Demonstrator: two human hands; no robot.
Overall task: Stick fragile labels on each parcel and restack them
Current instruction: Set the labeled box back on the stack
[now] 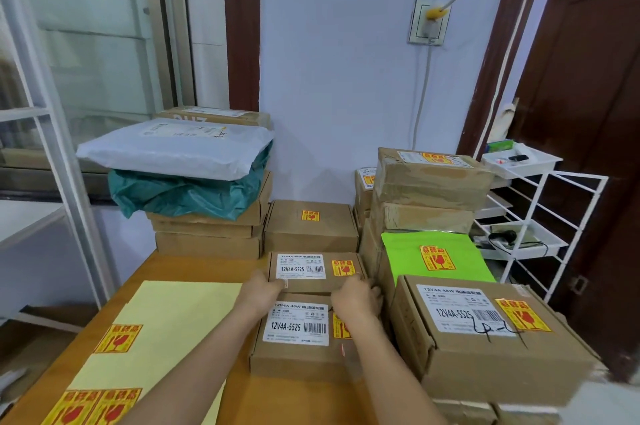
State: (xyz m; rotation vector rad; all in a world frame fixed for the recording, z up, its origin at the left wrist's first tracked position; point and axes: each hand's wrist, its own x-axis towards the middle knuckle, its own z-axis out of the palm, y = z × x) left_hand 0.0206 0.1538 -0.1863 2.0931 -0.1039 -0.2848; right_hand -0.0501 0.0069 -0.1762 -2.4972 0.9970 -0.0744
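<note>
Both hands on a small cardboard parcel [313, 272] mid-table: left hand [260, 290] gripping its near-left corner, right hand [356, 296] curled round its near-right edge, the two set apart by the box's width. Far left, a white metal shelf frame [45, 134]. On the wooden table [194, 265], yellow backing sheets [162, 324] bearing red-and-yellow fragile labels [118, 338], just left of the left forearm. Behind, a stack of flat cartons [207, 234] topped by a green poly bag [187, 196] and a white mailer [173, 147]. Centre, beyond the held parcel, a labelled brown box [310, 224] against the wall; nearer, under the forearms, another parcel [298, 338] with a white "12V4A-5525" sticker, touching the held one's front. Held parcel already carrying a fragile label [343, 268] beside its own white sticker. Right, close against the right hand, a taller pile: a large labelled carton [485, 338], a bright green envelope [436, 258] with label, taped boxes [429, 189] above. Far right, a white wire rack [533, 224] by a dark wooden door [588, 113].
</note>
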